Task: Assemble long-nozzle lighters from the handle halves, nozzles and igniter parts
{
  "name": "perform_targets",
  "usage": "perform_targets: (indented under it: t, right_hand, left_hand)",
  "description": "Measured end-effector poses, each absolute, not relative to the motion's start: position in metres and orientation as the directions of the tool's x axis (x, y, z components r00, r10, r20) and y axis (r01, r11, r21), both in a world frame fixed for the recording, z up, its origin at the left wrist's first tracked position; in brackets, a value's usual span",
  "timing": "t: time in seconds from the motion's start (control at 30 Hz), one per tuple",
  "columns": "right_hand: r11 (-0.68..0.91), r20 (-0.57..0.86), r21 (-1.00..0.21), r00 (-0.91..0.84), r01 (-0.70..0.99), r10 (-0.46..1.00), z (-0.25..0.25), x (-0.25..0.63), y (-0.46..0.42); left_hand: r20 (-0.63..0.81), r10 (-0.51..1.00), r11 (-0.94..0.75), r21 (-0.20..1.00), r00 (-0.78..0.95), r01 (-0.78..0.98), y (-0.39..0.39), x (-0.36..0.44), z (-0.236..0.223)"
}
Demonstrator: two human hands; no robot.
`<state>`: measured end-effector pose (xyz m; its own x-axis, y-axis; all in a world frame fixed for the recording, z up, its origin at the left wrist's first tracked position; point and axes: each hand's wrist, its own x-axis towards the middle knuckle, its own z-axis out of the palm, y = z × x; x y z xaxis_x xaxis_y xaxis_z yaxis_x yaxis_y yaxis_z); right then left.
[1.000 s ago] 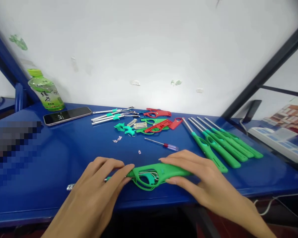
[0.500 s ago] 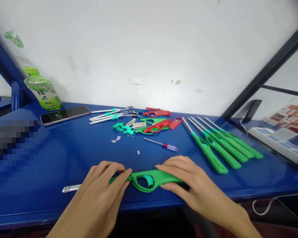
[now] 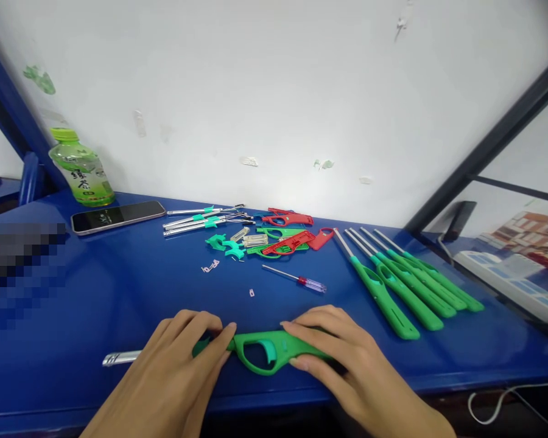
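A green long-neck lighter (image 3: 278, 348) lies level near the front edge of the blue table, its metal tube pointing left. My left hand (image 3: 178, 356) is closed around the neck, where the tube meets the handle, and covers that joint. At the other end my right hand (image 3: 342, 353) pinches the handle between thumb and fingers, hiding its tail. A turquoise trigger (image 3: 269, 351) shows inside the finger loop. Beyond my hands lie a small pale plastic piece (image 3: 251, 292) and a screwdriver (image 3: 301, 280) with a clear purple-red handle.
Several assembled green lighters (image 3: 386, 298) lie in a row on the right. Farther back are metal tubes with wires (image 3: 196, 224), turquoise triggers (image 3: 226, 244) and red casing halves (image 3: 290, 242). A phone (image 3: 119, 216) and a green tea bottle (image 3: 83, 170) are at the back left.
The view has tilted slightly, so everything on the table sits a little lower. Both hands keep their hold on the lighter; the turquoise trigger appears shifted left within the loop.
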<state>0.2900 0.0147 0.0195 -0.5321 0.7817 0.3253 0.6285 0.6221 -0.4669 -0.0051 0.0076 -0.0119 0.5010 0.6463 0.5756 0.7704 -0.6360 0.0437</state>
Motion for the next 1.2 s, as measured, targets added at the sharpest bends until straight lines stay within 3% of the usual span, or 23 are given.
perform_targets:
  t: [0.33,0.53,0.67,0.87,1.03,1.2]
  right_hand:
    - [0.541,0.301,-0.501,-0.45,0.676,0.841,0.014,0.288,0.009]
    - [0.498,0.269,-0.502,-0.42,0.707,0.867,0.015,0.287,0.007]
    - [0.489,0.27,-0.496,-0.407,0.718,0.872,0.013,0.288,0.006]
    - [0.502,0.288,-0.521,-0.411,0.69,0.865,0.01,0.289,0.007]
    - [0.525,0.325,-0.512,-0.413,0.679,0.851,0.01,0.288,0.008]
    - [0.546,0.339,-0.487,-0.429,0.681,0.837,0.008,0.29,0.007]
  left_hand:
    - [0.602,0.609,-0.642,-0.008,0.517,0.767,0.006,0.003,-0.005]
    - [0.547,0.609,-0.64,-0.089,0.575,0.763,0.004,0.007,0.003]
    - [0.541,0.649,-0.63,-0.013,0.535,0.777,-0.001,0.002,0.006]
    - [0.484,0.776,-0.476,0.029,0.404,0.879,-0.003,-0.041,0.003]
    - [0.477,0.714,-0.61,0.064,0.512,0.79,0.003,-0.044,0.006]
    - [0.479,0.741,-0.599,0.152,0.471,0.786,0.0,-0.018,0.006]
